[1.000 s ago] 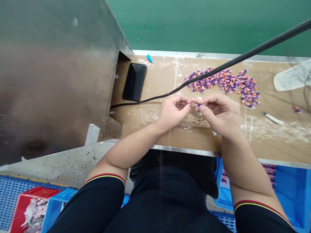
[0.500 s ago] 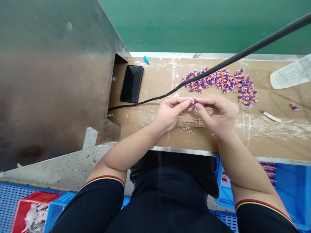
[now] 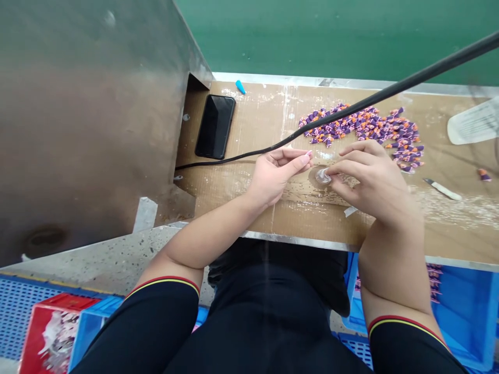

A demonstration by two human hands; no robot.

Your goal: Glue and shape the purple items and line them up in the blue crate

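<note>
My left hand [image 3: 275, 174] is closed in a pinch, with a small pink piece [image 3: 309, 155] showing at the tips of thumb and index finger. Most of that piece is hidden by the fingers. To its right, my right hand [image 3: 372, 179] has its fingers apart. Its index fingertip reaches the edge of a small clear round dish [image 3: 322, 176] with something whitish in it; whether they touch I cannot tell. Beyond both hands lies a pile of small purple, orange and pink figure-like pieces [image 3: 362, 124].
A black cable [image 3: 280, 141] crosses above the cardboard-covered table [image 3: 257, 119]. At left are a phone [image 3: 215, 126] and a metal housing [image 3: 97, 130]; a blue cap [image 3: 240, 87] lies behind. A craft knife [image 3: 442, 189], a lone piece [image 3: 484, 174] and a white container [image 3: 473, 122] are at right.
My right hand has left the small piece and moved right and down toward the clear dish, its fingers spreading. My left hand keeps its pinch. The view has shifted slightly.
</note>
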